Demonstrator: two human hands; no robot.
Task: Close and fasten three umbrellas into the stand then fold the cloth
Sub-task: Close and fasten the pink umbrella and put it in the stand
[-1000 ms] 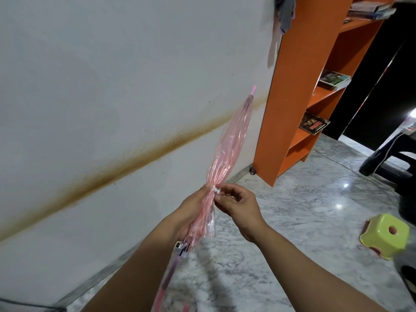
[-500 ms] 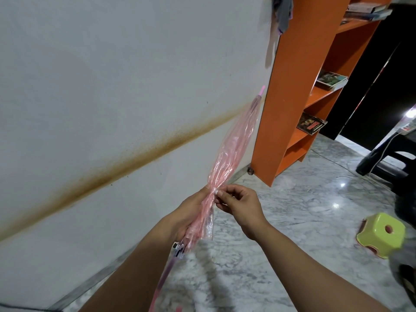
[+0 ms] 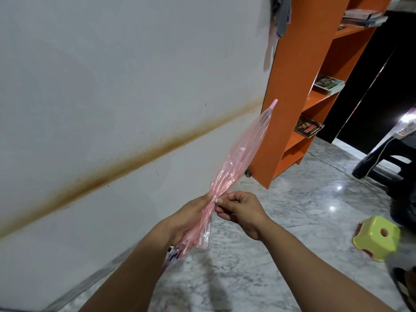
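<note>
A closed, see-through pink umbrella points up and to the right, its pink tip near the orange shelf. My left hand wraps around the gathered canopy low down. My right hand pinches the plastic at the cinched waist, thumb and fingertips touching my left hand; whatever sits between the fingertips is too small to make out. The umbrella's lower end and handle are hidden behind my left forearm. No stand and no other umbrella are in view.
A white wall with a brown stain stands close on the left. An orange bookshelf with books rises behind the umbrella, a grey cloth hanging beside it. A green stool lies on the marble floor at right, dark furniture beyond.
The umbrella's tip has swung rightward toward the shelf. My right fingers have closed in on the cinched waist, and the small white piece seen between them earlier no longer shows.
</note>
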